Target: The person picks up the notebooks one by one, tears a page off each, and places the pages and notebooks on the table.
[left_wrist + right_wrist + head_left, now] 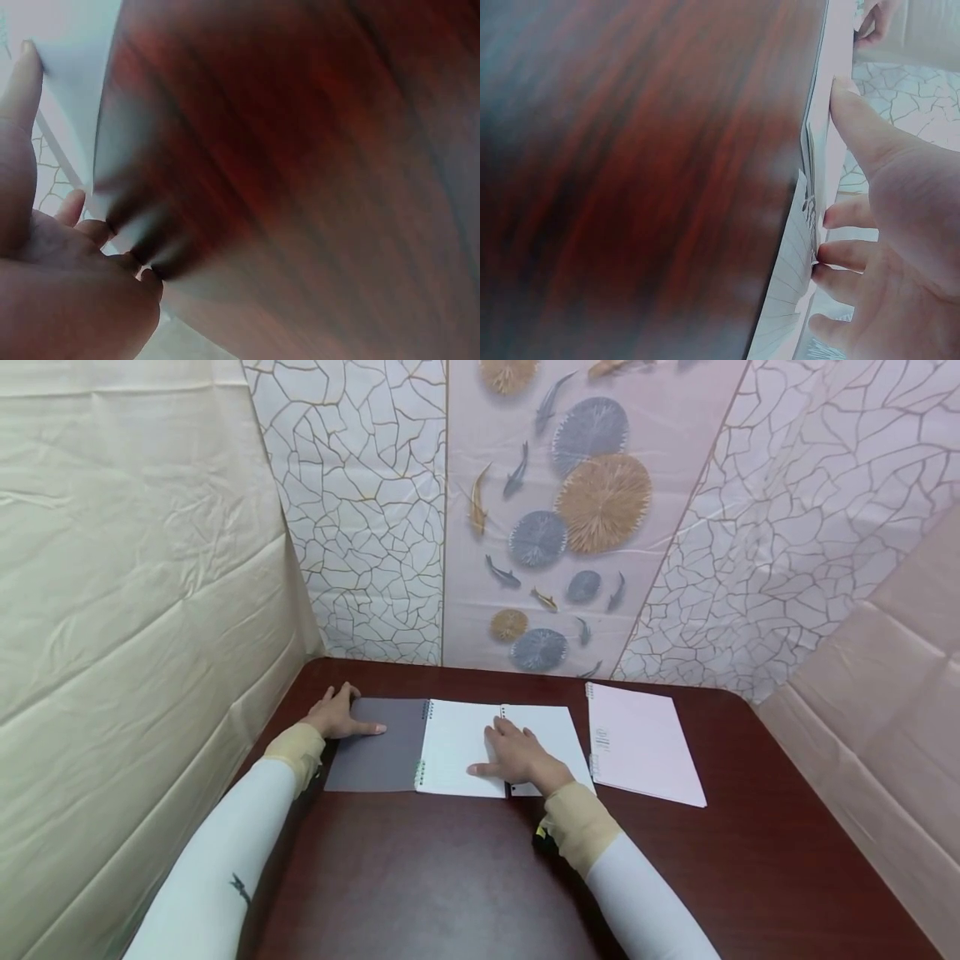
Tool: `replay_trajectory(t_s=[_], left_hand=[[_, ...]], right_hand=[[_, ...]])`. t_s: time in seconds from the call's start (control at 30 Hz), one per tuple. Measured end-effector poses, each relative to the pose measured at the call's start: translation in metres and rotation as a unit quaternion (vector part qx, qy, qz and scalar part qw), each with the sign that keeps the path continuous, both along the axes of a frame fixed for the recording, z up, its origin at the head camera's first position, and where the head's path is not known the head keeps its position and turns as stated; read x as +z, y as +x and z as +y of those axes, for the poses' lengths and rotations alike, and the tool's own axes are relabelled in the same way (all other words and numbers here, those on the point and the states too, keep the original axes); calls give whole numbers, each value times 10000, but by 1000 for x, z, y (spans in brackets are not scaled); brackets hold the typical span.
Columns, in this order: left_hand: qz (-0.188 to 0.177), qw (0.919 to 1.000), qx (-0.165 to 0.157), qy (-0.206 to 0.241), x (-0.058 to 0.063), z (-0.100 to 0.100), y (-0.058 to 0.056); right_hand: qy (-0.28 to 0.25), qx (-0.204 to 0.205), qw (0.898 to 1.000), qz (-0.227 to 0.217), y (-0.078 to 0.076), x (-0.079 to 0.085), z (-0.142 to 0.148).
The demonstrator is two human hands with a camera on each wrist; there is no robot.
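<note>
A spiral notebook lies open on the table, its grey cover (386, 760) folded out to the left and its white page (453, 747) facing up. Against its right side sits another white spiral-bound pad (551, 727). My left hand (335, 714) rests at the upper left edge of the grey cover, thumb stretched over it. With fingers spread, my right hand (517, 756) touches the white paper around the boundary between notebook and pad. In the right wrist view, its thumb (855, 112) lies on the paper, and the pages (784, 277) fan a little at the edge.
Farther right lies a third spiral notebook (641, 743) with a pale cover and small print. The dark reddish wooden table (420, 877) extends toward me. Cream cloth (135, 568) hangs along the left, and a patterned backdrop (367, 510) stands behind the table.
</note>
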State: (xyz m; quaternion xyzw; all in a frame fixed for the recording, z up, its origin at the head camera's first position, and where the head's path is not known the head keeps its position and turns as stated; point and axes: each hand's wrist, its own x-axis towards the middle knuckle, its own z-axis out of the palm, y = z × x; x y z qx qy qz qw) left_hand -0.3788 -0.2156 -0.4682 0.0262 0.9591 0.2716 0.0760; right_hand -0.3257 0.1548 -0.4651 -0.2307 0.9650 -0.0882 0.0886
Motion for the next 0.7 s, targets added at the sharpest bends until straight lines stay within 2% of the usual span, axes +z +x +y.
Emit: replay_trajectory(t_s=[0.2,0.5,0.7], left_hand=[[347,9980,-132,-513,-4,-1,-2],[750,9892,-399,-1192,-19,-8,-14],[841,9885,-500,-1157,-22,-13,-19]], right_hand=[[20,6,10000,-17,1,-1,0],[-6,-13,10000,-23,1,1,0],[-13,-29,10000,-12,1,0,0]])
